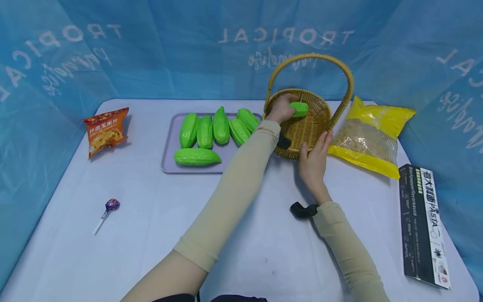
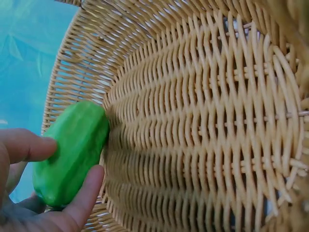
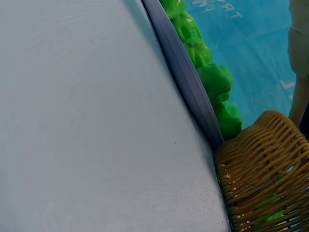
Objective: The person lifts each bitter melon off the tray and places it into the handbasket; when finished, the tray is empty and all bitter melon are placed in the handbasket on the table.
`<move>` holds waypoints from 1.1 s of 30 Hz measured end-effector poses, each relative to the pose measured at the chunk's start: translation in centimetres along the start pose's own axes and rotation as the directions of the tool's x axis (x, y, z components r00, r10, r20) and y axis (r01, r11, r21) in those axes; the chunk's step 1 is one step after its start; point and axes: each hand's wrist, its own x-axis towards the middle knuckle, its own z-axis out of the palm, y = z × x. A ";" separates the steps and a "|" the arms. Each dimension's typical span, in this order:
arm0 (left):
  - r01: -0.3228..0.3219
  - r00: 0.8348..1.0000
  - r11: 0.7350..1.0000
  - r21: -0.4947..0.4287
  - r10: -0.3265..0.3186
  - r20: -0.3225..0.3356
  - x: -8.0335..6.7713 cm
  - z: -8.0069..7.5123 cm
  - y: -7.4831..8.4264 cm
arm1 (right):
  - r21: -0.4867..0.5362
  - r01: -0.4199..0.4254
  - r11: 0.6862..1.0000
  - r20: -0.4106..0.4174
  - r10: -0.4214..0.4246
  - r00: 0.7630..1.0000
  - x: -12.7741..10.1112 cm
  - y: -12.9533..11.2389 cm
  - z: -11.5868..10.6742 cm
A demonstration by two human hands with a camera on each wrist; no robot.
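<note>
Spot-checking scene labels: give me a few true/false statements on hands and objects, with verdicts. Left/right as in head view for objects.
1. The left hand holds a green vegetable. True.
2. The right hand holds the lollipop. False: it is at the basket; the lollipop lies on the table.
3. The tray is right of the basket. False: it is left.
4. The orange snack bag is left of the tray. True.

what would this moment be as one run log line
left hand: holds green gourd inside basket | right hand: touches basket side | tray: more gourds
</note>
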 end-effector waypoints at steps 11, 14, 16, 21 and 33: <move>-0.055 0.998 0.997 0.054 0.055 -0.002 -0.5 -0.8 1.4 | 0.005 -0.004 1.000 0.010 0.004 1.000 0.1 -0.3 -0.3; -0.050 0.999 0.996 0.073 0.050 0.008 -0.8 -1.0 1.8 | 0.007 -0.007 1.000 0.017 0.007 1.000 0.1 -0.3 -0.2; -0.057 0.998 0.995 0.080 0.056 0.023 -1.1 -1.1 2.0 | 0.005 -0.010 1.000 0.017 0.010 1.000 0.0 -0.3 -0.2; -0.105 0.992 0.990 0.099 0.098 0.076 -1.6 -1.5 2.9 | -0.001 -0.013 1.000 0.013 0.013 1.000 0.0 -0.2 -0.1; -0.252 0.953 0.964 0.081 0.232 0.194 -4.5 -2.6 4.1 | -0.006 -0.021 1.000 0.028 0.022 0.999 -0.1 -0.2 -0.2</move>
